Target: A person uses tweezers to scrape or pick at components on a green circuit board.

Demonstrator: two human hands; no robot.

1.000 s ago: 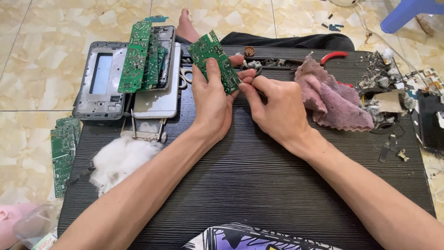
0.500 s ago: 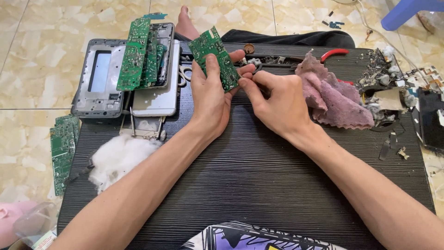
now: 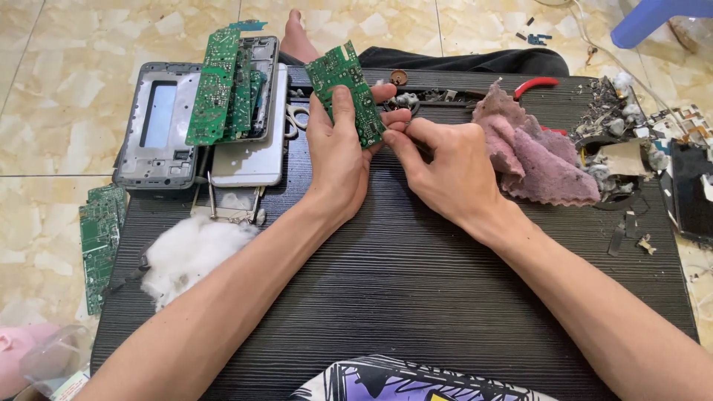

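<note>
My left hand (image 3: 338, 152) grips a small green circuit board (image 3: 345, 89) upright above the black ribbed table (image 3: 416, 275), thumb across its face. My right hand (image 3: 449, 167) is closed at the board's lower right edge, its fingertips pinched against the left hand's fingers; whatever small thing it pinches is hidden. Just behind the hands lie small metal parts and a brown round piece (image 3: 399, 76).
A stack of grey metal frames (image 3: 156, 126) with long green boards (image 3: 215, 85) lies at the far left. White cotton (image 3: 189, 252) is at left, another green board (image 3: 100, 241) on the floor. A mauve cloth (image 3: 535, 152), red-handled pliers (image 3: 536, 85) and scrap parts (image 3: 624, 126) lie right.
Both hands with the board have drifted slightly toward me and the board has tilted a little; the right fingertips have stayed pinched at its edge.
</note>
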